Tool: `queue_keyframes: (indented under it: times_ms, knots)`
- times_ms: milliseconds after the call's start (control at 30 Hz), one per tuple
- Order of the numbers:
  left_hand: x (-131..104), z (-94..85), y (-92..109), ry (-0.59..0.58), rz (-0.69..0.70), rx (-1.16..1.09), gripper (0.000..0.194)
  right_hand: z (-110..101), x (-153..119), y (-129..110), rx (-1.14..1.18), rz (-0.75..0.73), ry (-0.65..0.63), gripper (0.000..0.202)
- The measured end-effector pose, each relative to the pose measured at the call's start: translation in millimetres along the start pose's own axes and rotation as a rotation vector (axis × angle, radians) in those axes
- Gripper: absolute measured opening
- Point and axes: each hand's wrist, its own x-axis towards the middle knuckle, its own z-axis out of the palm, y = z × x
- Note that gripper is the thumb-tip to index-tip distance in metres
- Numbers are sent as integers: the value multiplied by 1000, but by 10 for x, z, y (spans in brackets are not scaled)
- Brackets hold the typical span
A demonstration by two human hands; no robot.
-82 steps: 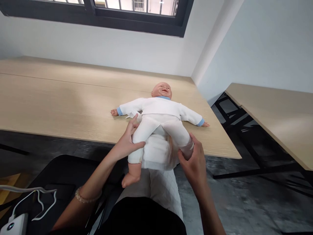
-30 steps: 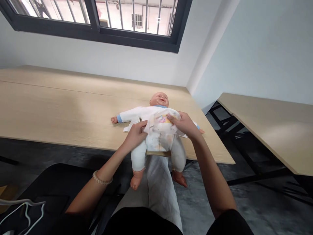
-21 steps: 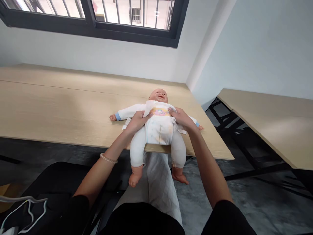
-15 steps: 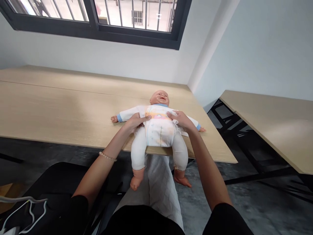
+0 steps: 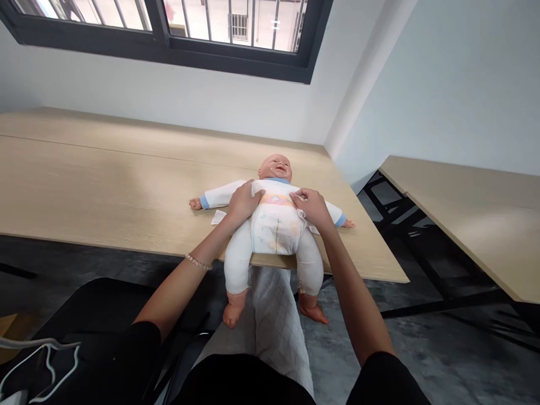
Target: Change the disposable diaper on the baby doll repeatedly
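A baby doll [image 5: 275, 167] in white clothes with blue cuffs lies on its back at the table's front edge, its legs hanging over. A white diaper [image 5: 274, 230] with a coloured band covers its belly. At the diaper's upper left, my left hand [image 5: 246, 201] has its thumb on the front edge and its fingers against the doll's side. My right hand [image 5: 310, 205] pinches the diaper's upper right corner. A white tab [image 5: 218, 217] lies on the table beside my left wrist.
The light wooden table [image 5: 105, 185] runs along the wall under a barred window. A second table [image 5: 472, 214] stands at the right. A black chair [image 5: 97, 315] and white cables [image 5: 50, 360] are at the lower left.
My left hand has moved up and inward over the diaper's side, uncovering the white tab on the table. My right hand's fingers have drawn together at the upper corner.
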Motion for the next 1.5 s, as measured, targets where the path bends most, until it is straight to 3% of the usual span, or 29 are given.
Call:
queue_keyframes:
  times_ms: [133, 267, 367, 433, 600, 700, 800, 867, 967, 1100, 1233, 1367, 1500]
  knots:
    - [102, 46, 4, 25, -18, 256, 17, 67, -16, -72, -178, -56, 53, 24]
    - [142, 19, -33, 121, 103, 223, 29, 98, -22, -84, -257, -45, 63, 26]
    - [-5, -62, 99, 117, 222, 188, 40, 100, -41, -82, -297, -41, 47, 27]
    - [-178, -98, 263, 21, 291, 234, 47, 104, -53, -86, -319, -70, 27, 31]
    - [-459, -13, 578, -445, 345, 486, 57, 159, -20, -69, -332, -38, 93, 36]
    - [-426, 53, 592, -531, 345, 609, 52, 129, -16, 46, -256, -40, 214, 33]
    - [-356, 71, 566, -552, 336, 678, 47, -22, -141, 286, -194, -25, 354, 31]
    - [-329, 76, 564, -567, 346, 694, 45, -150, -306, 491, -217, 8, 355, 32]
    - [-329, 97, 582, -566, 343, 712, 45, -279, -594, 782, -208, 29, 258, 39]
    - [-348, 139, 601, -567, 333, 735, 46, -265, -830, 1023, -201, -127, 143, 50]
    - [-335, 174, 576, -549, 375, 707, 42, -195, -842, 1095, -186, -184, 140, 54]
    - [-294, 213, 518, -480, 516, 688, 34, -190, -825, 1031, -119, -230, 135, 46]
    - [-235, 252, 467, -493, 565, 653, 34, -229, -830, 893, -156, -347, 278, 27]
